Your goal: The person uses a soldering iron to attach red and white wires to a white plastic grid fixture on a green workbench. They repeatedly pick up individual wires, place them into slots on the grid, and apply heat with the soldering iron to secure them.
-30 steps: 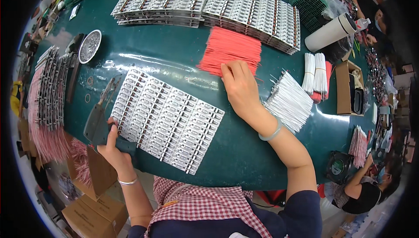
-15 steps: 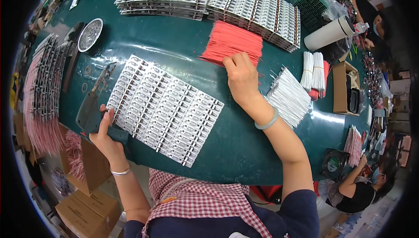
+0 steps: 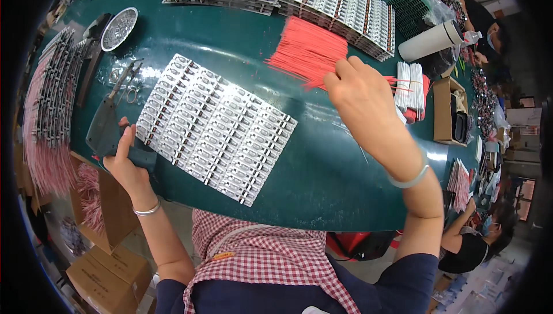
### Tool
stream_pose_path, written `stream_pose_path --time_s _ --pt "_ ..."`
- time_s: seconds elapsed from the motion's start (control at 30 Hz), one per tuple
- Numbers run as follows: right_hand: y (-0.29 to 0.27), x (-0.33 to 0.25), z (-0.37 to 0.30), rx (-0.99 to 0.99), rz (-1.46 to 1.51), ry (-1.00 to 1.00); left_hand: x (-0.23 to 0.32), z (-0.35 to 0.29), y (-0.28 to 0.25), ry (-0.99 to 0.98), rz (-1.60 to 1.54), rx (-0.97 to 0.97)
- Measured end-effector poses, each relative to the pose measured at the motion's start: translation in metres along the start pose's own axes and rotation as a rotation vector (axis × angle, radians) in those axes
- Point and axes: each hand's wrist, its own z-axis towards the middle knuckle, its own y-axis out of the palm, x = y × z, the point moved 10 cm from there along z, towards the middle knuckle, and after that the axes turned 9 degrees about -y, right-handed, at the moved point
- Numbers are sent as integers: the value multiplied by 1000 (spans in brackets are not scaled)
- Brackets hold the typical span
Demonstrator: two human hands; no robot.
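My left hand [image 3: 128,164] is wrapped round the grip of a dark green soldering gun [image 3: 103,127], its metal tip pointing away from me. Right of it lies a panel of small silver parts in rows [image 3: 216,130], flat on the table. My right hand [image 3: 363,98] is closed in a pinch, just right of a pile of red wires [image 3: 311,49]. Thin red wires [image 3: 396,81] stick out to the right from behind its fingers. Beneath this hand and forearm, the loose white wires are mostly hidden.
Stacked panels [image 3: 340,6] stand along the far side. At the right are tied white wire bundles [image 3: 409,86], a white flask [image 3: 429,42] and a cardboard box [image 3: 448,109]. A bowl [image 3: 119,29] and wired panels [image 3: 52,107] are at the left. Another person sits at far right.
My right hand has moved right and nearer, off the red pile's edge, with red wires now showing beyond it. My left hand and the soldering gun have shifted slightly left.
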Motion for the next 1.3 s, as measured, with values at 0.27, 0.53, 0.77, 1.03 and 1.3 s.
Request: stream_pose_path --time_s 0.27,0.53,0.77,1.03,1.3 --pt "91 -53 9 -622 -37 -159 26 -53 11 19 -57 -144" --pt "89 -57 -5 -372 -3 -100 39 -90 11 -44 -47 -294" --pt "59 -47 -49 159 285 137 17 -139 54 -307 -39 -416" --pt "73 -58 -80 465 558 329 -8 -183 91 -281 421 -575" --pt "74 -65 -80 488 553 277 -1 -195 132 64 697 -687"
